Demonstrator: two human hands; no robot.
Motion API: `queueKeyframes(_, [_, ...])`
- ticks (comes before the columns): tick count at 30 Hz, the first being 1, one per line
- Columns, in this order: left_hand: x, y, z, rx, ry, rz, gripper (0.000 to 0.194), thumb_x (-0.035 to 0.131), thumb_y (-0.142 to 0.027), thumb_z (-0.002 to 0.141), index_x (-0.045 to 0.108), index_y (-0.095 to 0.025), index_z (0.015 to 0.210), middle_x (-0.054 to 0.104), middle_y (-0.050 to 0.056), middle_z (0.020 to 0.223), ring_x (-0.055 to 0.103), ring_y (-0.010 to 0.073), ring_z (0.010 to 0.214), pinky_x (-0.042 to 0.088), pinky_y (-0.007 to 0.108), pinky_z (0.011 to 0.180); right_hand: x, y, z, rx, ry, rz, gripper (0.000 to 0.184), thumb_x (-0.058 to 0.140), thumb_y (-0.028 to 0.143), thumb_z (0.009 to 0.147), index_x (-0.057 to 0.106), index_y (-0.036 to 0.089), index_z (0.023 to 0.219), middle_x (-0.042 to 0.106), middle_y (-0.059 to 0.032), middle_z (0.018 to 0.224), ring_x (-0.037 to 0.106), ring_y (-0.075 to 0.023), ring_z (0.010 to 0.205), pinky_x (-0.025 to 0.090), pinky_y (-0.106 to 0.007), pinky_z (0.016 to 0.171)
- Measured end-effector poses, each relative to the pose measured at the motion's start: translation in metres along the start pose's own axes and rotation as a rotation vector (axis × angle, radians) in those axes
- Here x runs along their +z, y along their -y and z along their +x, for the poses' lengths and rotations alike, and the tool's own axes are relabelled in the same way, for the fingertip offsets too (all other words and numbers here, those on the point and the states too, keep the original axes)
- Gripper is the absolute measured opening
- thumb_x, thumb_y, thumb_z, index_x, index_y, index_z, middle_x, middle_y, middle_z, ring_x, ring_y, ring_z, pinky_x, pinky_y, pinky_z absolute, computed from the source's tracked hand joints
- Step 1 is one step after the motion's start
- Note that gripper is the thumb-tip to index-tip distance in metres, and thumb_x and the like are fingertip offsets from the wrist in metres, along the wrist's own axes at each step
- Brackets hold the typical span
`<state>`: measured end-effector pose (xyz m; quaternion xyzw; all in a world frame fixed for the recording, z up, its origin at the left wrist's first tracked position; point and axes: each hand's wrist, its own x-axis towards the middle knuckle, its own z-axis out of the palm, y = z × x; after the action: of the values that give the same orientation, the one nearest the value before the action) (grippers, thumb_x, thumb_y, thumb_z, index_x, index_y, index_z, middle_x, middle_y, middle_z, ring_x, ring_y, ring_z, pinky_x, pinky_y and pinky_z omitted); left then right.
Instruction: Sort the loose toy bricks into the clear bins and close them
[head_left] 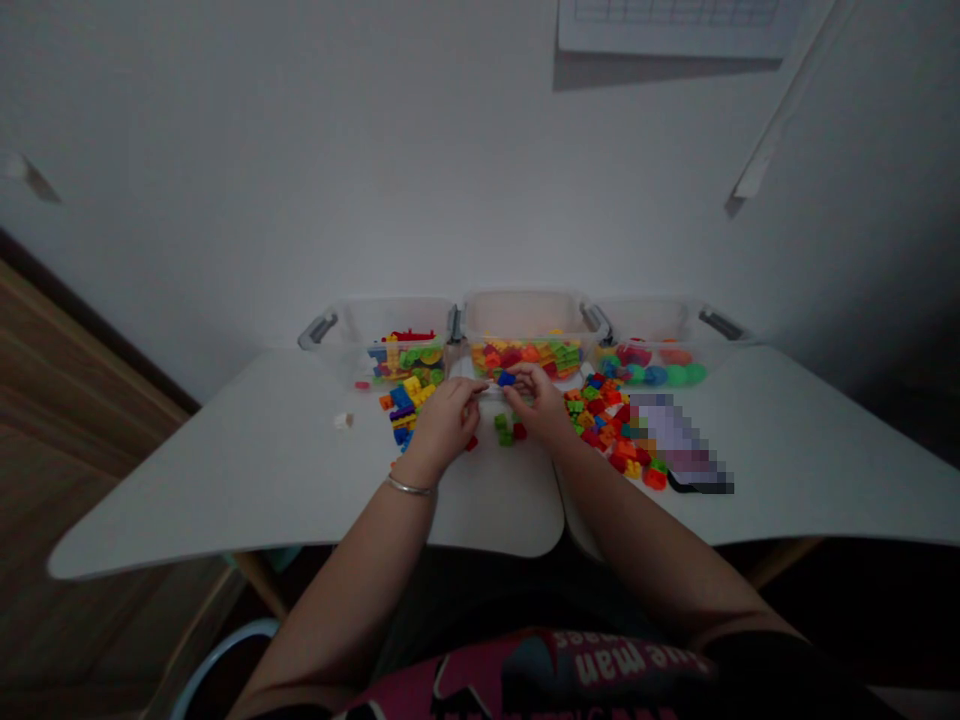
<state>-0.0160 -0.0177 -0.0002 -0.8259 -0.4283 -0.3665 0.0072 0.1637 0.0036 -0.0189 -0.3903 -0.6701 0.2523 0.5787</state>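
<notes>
Both of my hands meet over the middle of the table, in front of the centre bin. A blue toy building brick (pixel 506 379) is pinched in the fingertips of my right hand (pixel 540 405). My left hand (pixel 448 420) is closed, thumb and fingers together, close to the brick's left side. Something small and pale shows at its fingertips, too small to name. Below and between the hands lie green bricks (pixel 502 430) and a red brick (pixel 520 431). Beside my left hand is a pile of yellow, blue and orange bricks (pixel 403 412), partly hidden by it.
Three clear bins stand along the wall: left (pixel 356 325), centre (pixel 525 305) and right (pixel 652 312), each with coloured pieces inside. A mixed brick pile (pixel 600 415) lies right of my right arm, next to a blurred-out phone-like object (pixel 679 445). A white piece (pixel 343 420) sits left.
</notes>
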Motion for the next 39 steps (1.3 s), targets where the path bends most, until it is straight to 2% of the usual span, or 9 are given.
queueKeyframes(8, [0.001,0.004,-0.002,0.007,0.04,0.0,0.026,0.05,-0.01,0.087,0.064,-0.017,0.108,0.067,0.009,0.104,0.061,0.023,0.103,0.051,0.04,0.095,-0.052,0.022,0.046,-0.116,-0.314,-0.261,0.026,0.057,0.037,0.086,0.061,0.022,0.107,0.069,-0.0061,0.098,0.065,-0.0207,0.091,0.051,-0.039,0.089])
queueKeyframes(13, [0.003,0.01,-0.002,0.039,0.06,-0.014,0.026,0.05,-0.009,0.086,0.065,-0.017,0.105,0.066,0.009,0.102,0.061,0.0229,0.1,0.051,0.041,0.093,-0.071,0.019,0.066,-0.043,-0.271,-0.664,0.029,0.052,0.03,0.09,0.065,0.019,0.112,0.07,-0.0112,0.104,0.062,-0.0272,0.102,0.045,-0.047,0.095])
queueKeyframes(16, [0.003,0.01,-0.002,0.056,0.063,-0.015,0.026,0.051,-0.009,0.086,0.066,-0.017,0.104,0.066,0.009,0.103,0.061,0.0228,0.1,0.051,0.04,0.092,-0.071,0.018,0.066,-0.006,-0.173,-0.87,0.031,0.046,0.028,0.093,0.07,0.018,0.109,0.072,-0.0125,0.104,0.061,-0.0299,0.104,0.041,-0.049,0.097])
queueKeyframes(20, [0.003,0.01,-0.002,0.072,0.079,-0.007,0.024,0.051,-0.008,0.085,0.068,-0.017,0.1,0.067,0.009,0.101,0.061,0.0224,0.099,0.051,0.04,0.092,-0.067,0.019,0.061,-0.088,-0.102,-0.995,0.039,0.036,0.028,0.097,0.073,0.016,0.098,0.073,-0.0122,0.103,0.061,-0.0284,0.102,0.039,-0.048,0.099])
queueKeyframes(25, [0.006,0.013,-0.002,0.08,0.115,-0.013,0.023,0.052,-0.008,0.086,0.07,-0.019,0.095,0.068,0.007,0.099,0.062,0.0216,0.096,0.052,0.04,0.09,-0.067,0.015,0.057,-0.146,-0.093,-1.009,0.041,0.035,0.031,0.098,0.07,0.014,0.109,0.072,-0.0128,0.11,0.06,-0.0286,0.109,0.035,-0.05,0.106])
queueKeyframes(29, [0.007,0.012,-0.003,0.133,0.125,-0.009,0.024,0.054,-0.008,0.086,0.072,-0.019,0.096,0.069,0.006,0.103,0.06,0.0224,0.1,0.051,0.041,0.093,-0.065,0.014,0.052,-0.145,-0.093,-1.05,0.045,0.041,0.036,0.096,0.061,0.011,0.128,0.061,-0.0161,0.134,0.044,-0.0345,0.133,0.024,-0.058,0.115])
queueKeyframes(34, [0.006,0.006,-0.003,0.168,0.149,0.002,0.023,0.056,-0.01,0.086,0.073,-0.019,0.1,0.07,0.007,0.106,0.058,0.023,0.102,0.05,0.042,0.095,-0.053,0.031,0.034,-0.131,-0.092,-1.042,0.05,0.049,0.039,0.093,0.055,0.012,0.135,0.045,-0.0189,0.149,0.026,-0.0387,0.143,0.025,-0.061,0.113])
queueKeyframes(36, [0.006,0.004,-0.002,0.168,0.143,0.002,0.024,0.057,-0.008,0.085,0.073,-0.019,0.099,0.07,0.007,0.104,0.059,0.0223,0.102,0.05,0.041,0.095,-0.045,0.042,0.023,-0.165,-0.068,-1.02,0.048,0.053,0.036,0.091,0.057,0.014,0.133,0.045,-0.0186,0.148,0.028,-0.0382,0.141,0.029,-0.058,0.112])
queueKeyframes(39, [0.006,0.003,-0.001,0.155,0.151,0.014,0.024,0.057,-0.007,0.084,0.072,-0.019,0.098,0.07,0.006,0.103,0.059,0.022,0.101,0.05,0.041,0.095,-0.035,0.052,0.008,-0.208,0.051,-0.99,0.034,0.052,0.028,0.092,0.066,0.017,0.121,0.055,-0.0156,0.137,0.045,-0.0319,0.126,0.038,-0.046,0.106])
